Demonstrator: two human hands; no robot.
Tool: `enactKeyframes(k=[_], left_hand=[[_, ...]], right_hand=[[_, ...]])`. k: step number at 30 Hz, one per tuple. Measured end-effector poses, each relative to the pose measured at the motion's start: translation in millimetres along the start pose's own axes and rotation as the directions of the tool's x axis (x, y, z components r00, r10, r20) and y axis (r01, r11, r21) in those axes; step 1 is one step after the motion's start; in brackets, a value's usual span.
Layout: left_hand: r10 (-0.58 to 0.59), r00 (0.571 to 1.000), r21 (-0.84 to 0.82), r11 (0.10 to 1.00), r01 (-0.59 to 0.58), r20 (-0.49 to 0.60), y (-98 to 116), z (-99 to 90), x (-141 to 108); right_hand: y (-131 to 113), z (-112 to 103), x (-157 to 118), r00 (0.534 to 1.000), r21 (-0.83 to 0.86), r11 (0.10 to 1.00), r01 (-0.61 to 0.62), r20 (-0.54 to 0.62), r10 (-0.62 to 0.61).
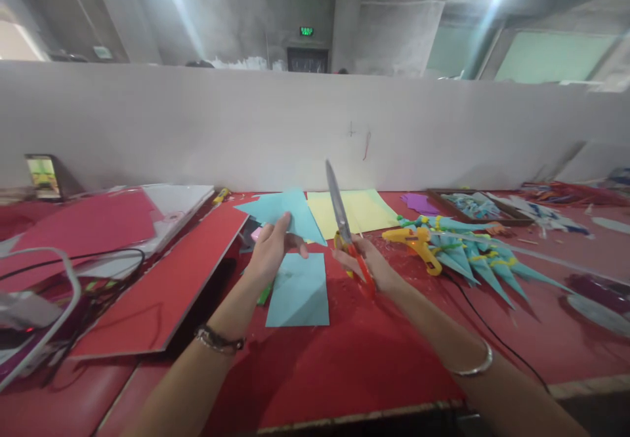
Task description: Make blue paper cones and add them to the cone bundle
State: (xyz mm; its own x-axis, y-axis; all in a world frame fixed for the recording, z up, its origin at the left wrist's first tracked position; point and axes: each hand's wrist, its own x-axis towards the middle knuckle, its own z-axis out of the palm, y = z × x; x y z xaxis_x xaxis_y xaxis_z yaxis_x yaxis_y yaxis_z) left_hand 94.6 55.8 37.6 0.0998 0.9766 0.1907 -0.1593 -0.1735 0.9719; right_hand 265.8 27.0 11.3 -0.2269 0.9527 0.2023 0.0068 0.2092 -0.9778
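Pinched between the thumb and fingers of my left hand [270, 250] is a light blue paper triangle [288, 207], raised above the table. My right hand [374, 266] grips scissors [339, 204] with red and yellow handles, their blades pointing up and closed or nearly so. The blades stand just right of the paper triangle, apart from it. Below my left hand lies a light blue paper rectangle [299, 292] on the red table. A pale yellow sheet [364, 210] lies behind the scissors.
On the right, a yellow glue gun [416, 243] rests by several blue paper cones [472, 253]; its black cord runs toward the front edge. A red board [172, 286] slants up at left. Purple paper [418, 204] and a tray [480, 207] are behind.
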Motion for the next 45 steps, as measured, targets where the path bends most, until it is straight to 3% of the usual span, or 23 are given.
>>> enactKeyframes(k=[6, 10, 15, 18, 22, 27, 31, 34, 37, 40, 42, 45], left_hand=[[0.195, 0.981, 0.085, 0.977, -0.196, 0.010, 29.1, 17.2, 20.1], [0.290, 0.957, 0.122, 0.949, -0.290, 0.017, 34.0, 28.3, 35.0], [0.242, 0.967, 0.126, 0.960, -0.251, 0.086, 24.1, 35.7, 44.1], [0.206, 0.977, 0.122, 0.970, -0.212, 0.058, 18.4, 38.5, 46.0], [0.217, 0.976, 0.155, 0.965, -0.213, -0.005, 12.5, 41.5, 44.5], [0.213, 0.967, 0.242, 0.940, -0.242, 0.139, 9.8, 45.1, 39.0], [0.205, 0.975, 0.250, 0.943, -0.221, 0.088, 9.4, 47.3, 38.0], [0.181, 0.976, 0.170, 0.965, -0.200, 0.121, 7.0, 49.4, 38.7], [0.093, 0.968, 0.093, 0.989, -0.118, 0.233, 3.1, 50.0, 39.4], [-0.092, 0.937, 0.096, 0.993, 0.063, 0.338, 1.4, 47.4, 40.1], [-0.161, 0.925, 0.107, 0.985, 0.132, 0.343, 3.4, 44.4, 40.8], [-0.125, 0.953, 0.095, 0.990, 0.102, 0.275, 11.6, 40.3, 41.2]], right_hand=[[10.5, 11.1, -6.2, 0.992, 0.162, 0.982, -0.096, -0.062, 0.107], [9.2, 11.8, -8.6, 0.986, 0.203, 0.975, -0.090, -0.118, 0.116], [11.9, 10.7, -12.9, 0.997, 0.122, 0.990, -0.063, -0.038, 0.068], [17.2, 14.5, -13.6, 0.998, 0.132, 0.989, -0.061, 0.027, 0.058], [18.2, 19.9, -14.2, 1.000, 0.100, 0.995, -0.026, 0.008, 0.026], [16.6, 20.9, -14.1, 0.999, 0.143, 0.989, -0.047, 0.001, 0.048], [22.3, 17.9, -13.1, 0.997, 0.219, 0.972, -0.081, 0.010, 0.081], [25.3, 17.5, -12.5, 0.996, 0.255, 0.964, -0.079, -0.008, 0.083], [25.8, 19.3, -11.4, 0.995, 0.315, 0.946, -0.078, -0.029, 0.091], [26.6, 20.3, -10.0, 0.994, 0.383, 0.921, -0.066, -0.056, 0.095], [27.3, 19.7, -9.6, 0.992, 0.386, 0.921, -0.057, -0.078, 0.094], [26.5, 18.1, -10.7, 0.993, 0.324, 0.944, -0.057, -0.079, 0.087]])
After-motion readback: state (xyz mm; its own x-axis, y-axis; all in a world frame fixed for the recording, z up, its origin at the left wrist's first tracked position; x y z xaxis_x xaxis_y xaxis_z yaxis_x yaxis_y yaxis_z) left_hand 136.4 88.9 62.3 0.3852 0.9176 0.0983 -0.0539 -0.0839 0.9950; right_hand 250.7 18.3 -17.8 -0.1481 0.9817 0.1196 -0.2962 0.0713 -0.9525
